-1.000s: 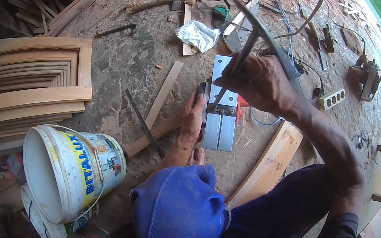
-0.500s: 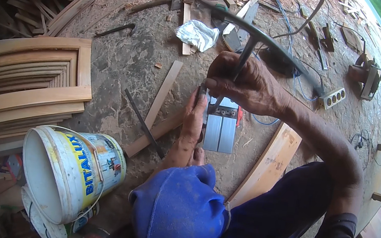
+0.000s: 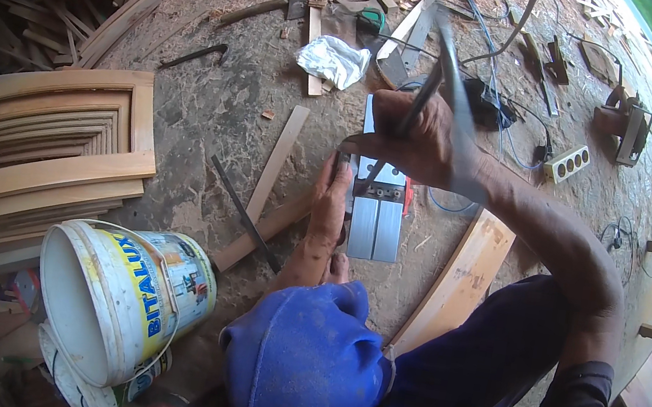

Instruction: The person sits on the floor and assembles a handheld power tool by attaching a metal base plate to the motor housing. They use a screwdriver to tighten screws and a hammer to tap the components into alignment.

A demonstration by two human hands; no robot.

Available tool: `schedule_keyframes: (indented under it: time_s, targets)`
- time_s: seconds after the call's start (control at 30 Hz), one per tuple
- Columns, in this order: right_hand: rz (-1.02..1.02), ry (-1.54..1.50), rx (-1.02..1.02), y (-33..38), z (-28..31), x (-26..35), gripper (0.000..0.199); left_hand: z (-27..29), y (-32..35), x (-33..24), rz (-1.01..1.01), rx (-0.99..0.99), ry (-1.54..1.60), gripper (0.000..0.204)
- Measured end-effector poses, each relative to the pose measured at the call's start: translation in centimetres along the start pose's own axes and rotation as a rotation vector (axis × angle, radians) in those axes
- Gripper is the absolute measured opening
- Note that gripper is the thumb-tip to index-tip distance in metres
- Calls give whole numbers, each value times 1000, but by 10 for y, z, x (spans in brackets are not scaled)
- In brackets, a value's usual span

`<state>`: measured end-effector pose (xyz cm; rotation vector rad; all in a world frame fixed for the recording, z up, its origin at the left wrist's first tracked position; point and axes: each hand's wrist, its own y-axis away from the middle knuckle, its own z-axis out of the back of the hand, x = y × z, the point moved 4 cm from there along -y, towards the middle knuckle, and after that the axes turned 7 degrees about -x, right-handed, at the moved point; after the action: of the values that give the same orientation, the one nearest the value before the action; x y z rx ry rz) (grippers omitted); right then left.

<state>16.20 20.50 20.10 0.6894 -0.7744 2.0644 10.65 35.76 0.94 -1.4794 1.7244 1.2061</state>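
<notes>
Electric planer lies upside down on the sawdust-strewn concrete floor, grey sole plates up, red body edge showing at its right. Left hand flat against planer's left side, fingers together, bracing it. Right hand fisted tight around a thin dark tool, tip down at the blade drum; upper end motion-blurred. White bucket lower left, stacked wooden frames far left, curved wooden board just right of the planer, crumpled white rag beyond it.
</notes>
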Motion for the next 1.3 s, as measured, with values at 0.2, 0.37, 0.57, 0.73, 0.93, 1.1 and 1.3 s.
schedule_keyframes:
  time_s: [0.2, 0.37, 0.57, 0.73, 0.93, 1.1, 1.3]
  targets:
    - [17, -368, 92, 9, -3, 5, 34, 5, -2, 7, 10, -19, -23, 46]
    - [51, -195, 145, 13, 5, 12, 20, 3, -1, 7, 33, -8, 36, 46]
    - [-59, 55, 68, 8, 7, 16, 16, 9, -9, 10, 20, 33, 35, 45]
    - [65, 1, 49, 13, 15, 12, 15, -1, -8, 7, 11, 104, 62, 44]
    - [-16, -18, 15, 37, 45, 12, 15, -15, 1, -9, 32, 176, 74, 48]
    - [-53, -10, 27, 45, 48, 10, 15, -9, -3, -1, 60, 159, 98, 54]
    - [-13, -56, 4, 39, 51, 13, 15, -3, -8, 4, 2, 117, 78, 52]
